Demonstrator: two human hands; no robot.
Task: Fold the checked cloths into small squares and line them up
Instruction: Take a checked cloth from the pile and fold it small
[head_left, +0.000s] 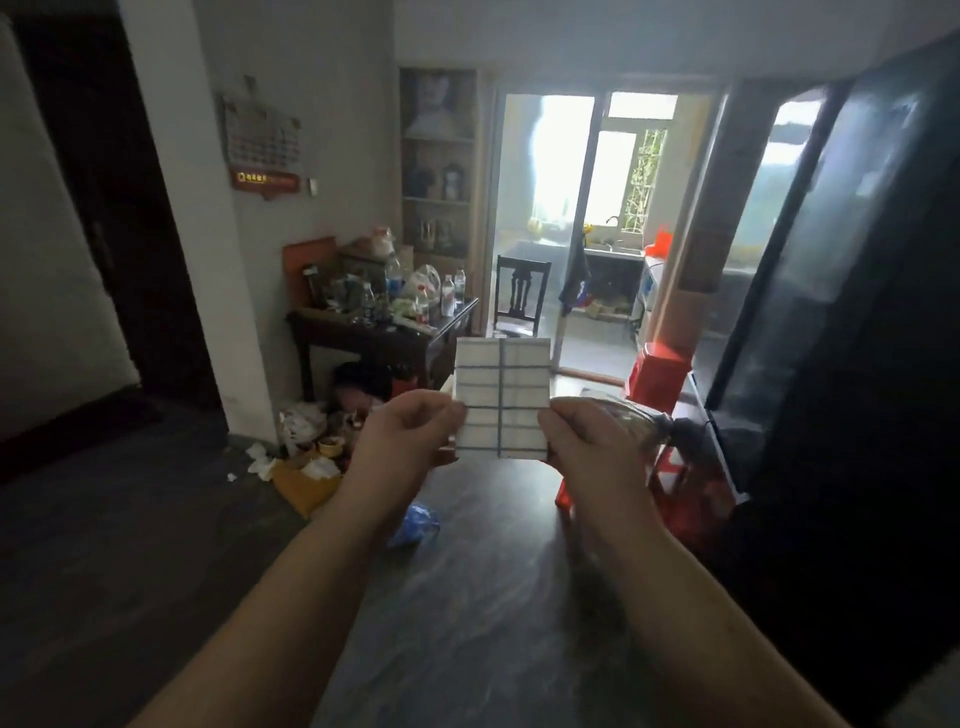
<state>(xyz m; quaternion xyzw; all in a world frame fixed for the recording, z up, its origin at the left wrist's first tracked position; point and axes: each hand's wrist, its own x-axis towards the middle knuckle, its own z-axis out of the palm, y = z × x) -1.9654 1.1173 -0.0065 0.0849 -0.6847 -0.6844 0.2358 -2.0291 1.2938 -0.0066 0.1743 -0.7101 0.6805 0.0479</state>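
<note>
White cloth (502, 399) crossed with thin dark-blue lines is hanging upright in the air between the person's two hands, above the far end of the dark counter (483, 597). The left hand (410, 434) is pinching its lower left edge and the right hand (587, 441) its lower right edge, each grip closed tight on the fabric with the fingers curled in. The cloth is already looking compact and roughly square, so the folding of this piece seems to be nearly or fully finished; whether another fold is coming cannot be told. No row of finished squares is showing on the counter, where only a crumpled blue bag (414, 524) is lying, so the lining-up appears not yet begun. Other cloths waiting to be folded are not showing anywhere either.
</note>
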